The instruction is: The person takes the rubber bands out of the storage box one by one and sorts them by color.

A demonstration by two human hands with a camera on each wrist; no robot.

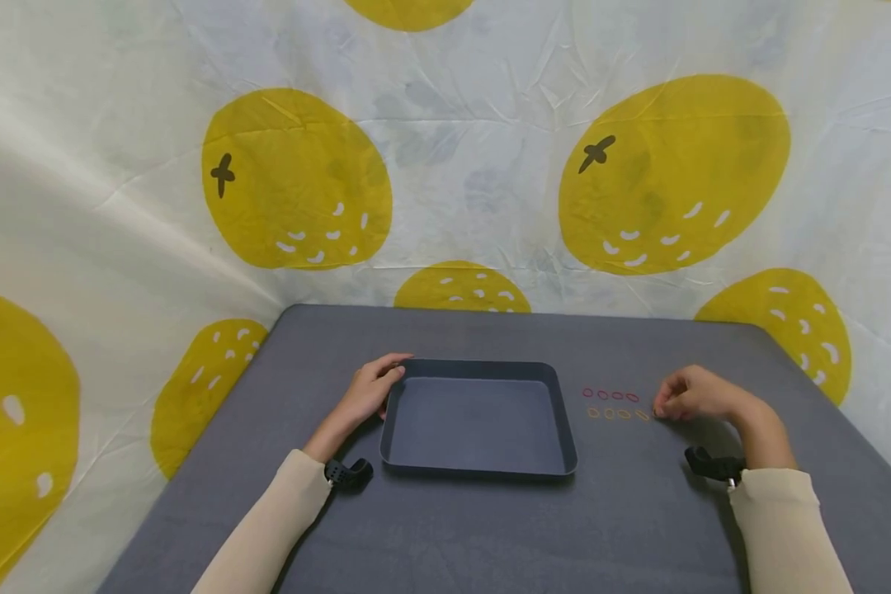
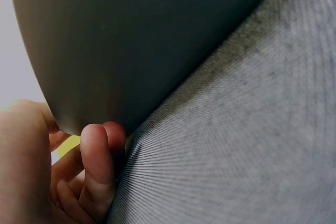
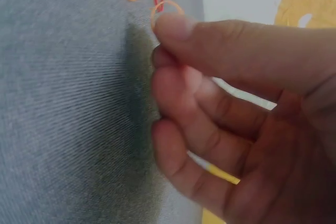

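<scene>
A dark rectangular tray (image 1: 475, 425) lies flat on the table. My left hand (image 1: 367, 392) grips its far left corner, the thumb at the rim. In the left wrist view the fingers (image 2: 95, 153) are against the tray's outer wall (image 2: 121, 40). To the right of the tray, my right hand (image 1: 694, 394) is low over the table at the end of the rubber band rows. Between thumb and fingertips it pinches an orange rubber band (image 3: 168, 1), whose loop sticks out past the thumb. The lower part of that band is hidden by the fingers.
Several red rubber bands (image 1: 618, 396) form a row right of the tray. Nearer me runs a row of several orange rubber bands (image 1: 624, 415). A grey cloth covers the table (image 1: 490, 536). Behind it hangs a white curtain (image 1: 475, 190) with yellow fruit prints.
</scene>
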